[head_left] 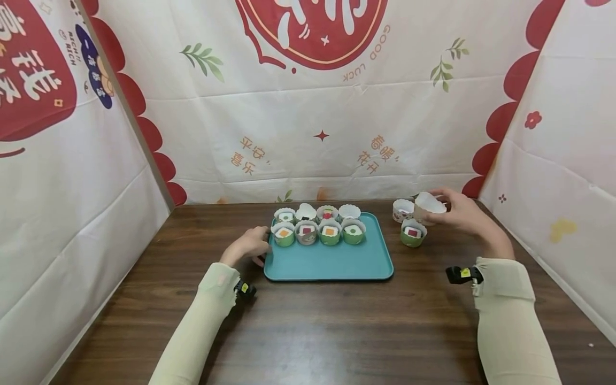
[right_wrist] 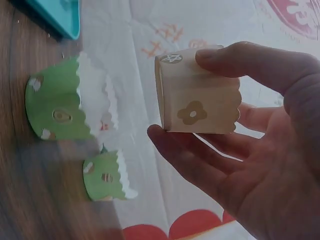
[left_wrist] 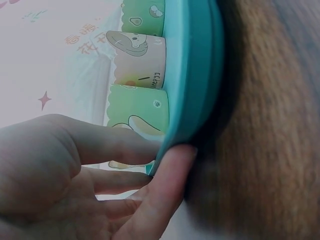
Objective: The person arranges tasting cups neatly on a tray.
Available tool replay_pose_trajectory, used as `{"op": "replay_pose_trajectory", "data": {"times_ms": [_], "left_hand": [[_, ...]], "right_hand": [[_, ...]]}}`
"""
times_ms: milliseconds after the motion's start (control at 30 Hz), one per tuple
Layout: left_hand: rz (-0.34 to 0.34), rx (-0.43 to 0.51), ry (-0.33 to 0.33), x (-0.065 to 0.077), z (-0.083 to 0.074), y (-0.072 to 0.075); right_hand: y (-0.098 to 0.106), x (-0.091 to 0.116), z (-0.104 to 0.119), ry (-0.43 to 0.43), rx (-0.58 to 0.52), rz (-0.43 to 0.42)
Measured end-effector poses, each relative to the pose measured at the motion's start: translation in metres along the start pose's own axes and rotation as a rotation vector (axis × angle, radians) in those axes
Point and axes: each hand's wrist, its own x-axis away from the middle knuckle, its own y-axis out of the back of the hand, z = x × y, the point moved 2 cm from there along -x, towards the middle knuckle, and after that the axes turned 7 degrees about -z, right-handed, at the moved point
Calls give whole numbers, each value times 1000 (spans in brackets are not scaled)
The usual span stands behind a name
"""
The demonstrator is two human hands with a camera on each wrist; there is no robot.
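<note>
Right hand (head_left: 459,211): raised off the table (head_left: 337,321), thumb on one side and fingers on the other, pinching a cream paper cup (right_wrist: 197,92) tilted on its side. Flower print on the cup wall, small star near its base. In the head view the cup's white scalloped rim faces left, away from the palm.

Just below and left of that hand, on the table: a green cup (head_left: 413,233) with a coloured block inside, upright. Beside it, further back, a pale printed cup (head_left: 402,209). Neither touches the hand.

Left hand (head_left: 249,246): at the near-left edge of the teal tray (head_left: 332,262). The wrist view shows the thumb (left_wrist: 165,185) pressed under the rim and fingers (left_wrist: 115,145) curled over it, so the hand is clamped on the tray edge.

On the tray, away from the left hand toward its far side: two rows of cups (head_left: 317,224), four each, close together. The front four hold coloured blocks; in the back row two show blocks, the other two I cannot tell.

Printed cloth (head_left: 308,107) hangs behind and to both sides.
</note>
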Motion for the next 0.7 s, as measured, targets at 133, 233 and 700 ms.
{"op": "replay_pose_trajectory", "data": {"times_ms": [133, 233, 700], "left_hand": [[5, 4, -11, -1, 0, -1], [2, -2, -3, -1, 1, -1], [2, -4, -22, 2, 1, -1]], "right_hand": [[-4, -2, 11, 0, -2, 18], [-9, -5, 19, 38, 10, 17], [-30, -7, 48, 77, -1, 31]]}}
